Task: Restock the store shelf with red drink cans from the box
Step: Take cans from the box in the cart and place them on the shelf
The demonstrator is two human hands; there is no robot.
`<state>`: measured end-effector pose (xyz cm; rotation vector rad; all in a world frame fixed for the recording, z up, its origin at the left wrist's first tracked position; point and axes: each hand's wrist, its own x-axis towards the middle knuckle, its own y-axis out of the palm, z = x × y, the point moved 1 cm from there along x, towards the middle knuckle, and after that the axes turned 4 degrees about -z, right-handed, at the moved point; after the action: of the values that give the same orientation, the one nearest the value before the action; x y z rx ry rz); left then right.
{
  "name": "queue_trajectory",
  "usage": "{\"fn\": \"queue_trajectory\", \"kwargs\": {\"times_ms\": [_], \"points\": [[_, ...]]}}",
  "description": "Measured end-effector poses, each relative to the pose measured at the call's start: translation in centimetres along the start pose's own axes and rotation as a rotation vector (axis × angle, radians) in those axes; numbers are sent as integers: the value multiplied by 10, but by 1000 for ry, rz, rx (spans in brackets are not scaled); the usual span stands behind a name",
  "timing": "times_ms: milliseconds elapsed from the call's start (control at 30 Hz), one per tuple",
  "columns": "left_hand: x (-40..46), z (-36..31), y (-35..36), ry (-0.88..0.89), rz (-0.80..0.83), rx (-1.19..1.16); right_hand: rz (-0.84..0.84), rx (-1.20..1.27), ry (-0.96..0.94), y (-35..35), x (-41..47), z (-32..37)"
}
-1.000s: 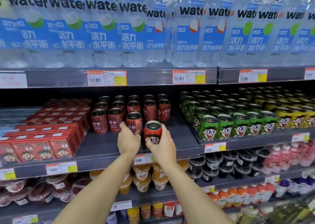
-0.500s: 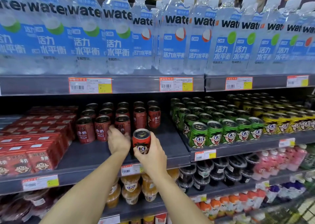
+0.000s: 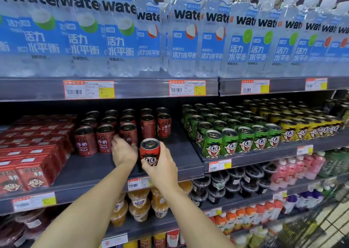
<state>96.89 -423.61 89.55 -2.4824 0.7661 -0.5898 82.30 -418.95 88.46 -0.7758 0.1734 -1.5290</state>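
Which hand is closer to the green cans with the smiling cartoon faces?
Right. The right hand, holding a red drink can, is the one on the side of the green cartoon-face cans. The left hand sits farther away, by the shelved red cans.

Both bare forearms are extended forward and upward from the lower edge of the view, converging toward the middle. The left hand [image 3: 123, 153] is held palm down, its fingers curled forward and its back turned to the camera. The right hand [image 3: 162, 165] is closed, with thumb and fingers wrapped around what it grips, just beside the left.
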Motion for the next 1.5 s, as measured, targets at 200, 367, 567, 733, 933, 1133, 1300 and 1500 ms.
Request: {"fn": "queue_trajectory", "kwargs": {"times_ms": [200,367,567,733,933,1133,1300,1500], "points": [[-2,-4,-20,31,90,195,39,14,15,-6,3,1],[1,15,-34,121,320,325,37,24,29,-5,1,4],[-19,40,-43,304,433,372,24,46,44,-3,0,4],[-52,51,-43,633,197,461,24,32,58,-2,3,3],[-57,53,-44,593,124,485,8,55,54,2,1,2],[-60,51,-47,587,157,500,12,46,38,1,3,2],[-60,51,-47,584,156,526,2,-29,2,0,13,4],[-59,53,-45,604,147,519,-1,-18,86,8,36,13]]}}
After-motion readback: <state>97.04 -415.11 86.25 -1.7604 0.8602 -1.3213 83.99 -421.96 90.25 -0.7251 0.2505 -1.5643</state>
